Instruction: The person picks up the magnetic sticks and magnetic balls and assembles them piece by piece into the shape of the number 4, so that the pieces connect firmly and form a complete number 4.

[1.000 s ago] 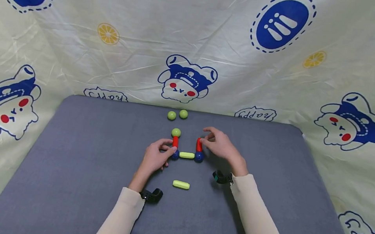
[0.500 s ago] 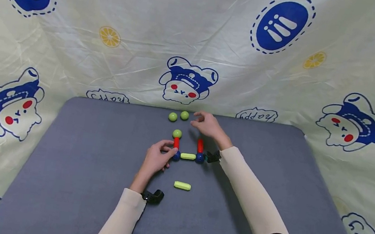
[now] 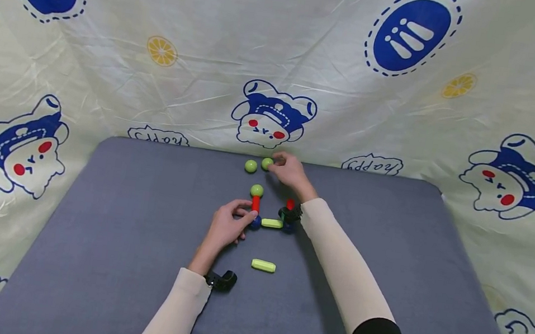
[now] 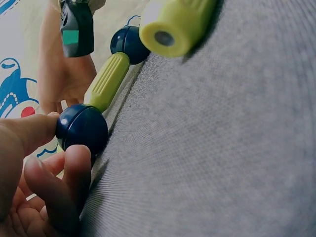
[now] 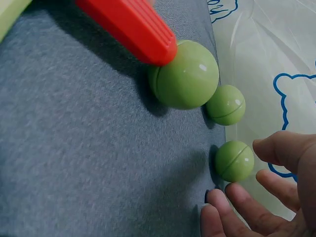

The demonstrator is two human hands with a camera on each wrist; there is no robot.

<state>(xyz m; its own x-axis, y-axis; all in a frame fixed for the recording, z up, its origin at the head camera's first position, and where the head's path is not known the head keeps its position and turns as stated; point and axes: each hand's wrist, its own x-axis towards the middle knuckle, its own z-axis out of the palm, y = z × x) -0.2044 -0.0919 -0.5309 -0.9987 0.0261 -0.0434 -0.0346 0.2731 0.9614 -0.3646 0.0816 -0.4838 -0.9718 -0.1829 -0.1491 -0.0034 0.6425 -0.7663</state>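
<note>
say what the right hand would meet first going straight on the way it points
Probably the rightmost green ball, just ahead of the right hand in the head view; depth is unclear, so I can't tell whether they touch.

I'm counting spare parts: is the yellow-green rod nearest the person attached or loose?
Loose: the yellow-green rod lies on the grey tabletop, neither end joined.

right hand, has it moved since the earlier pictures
Yes: in the head view, the right hand went forward and leftward, from the right red rod to the far edge of the gray table, beside a green ball.
</note>
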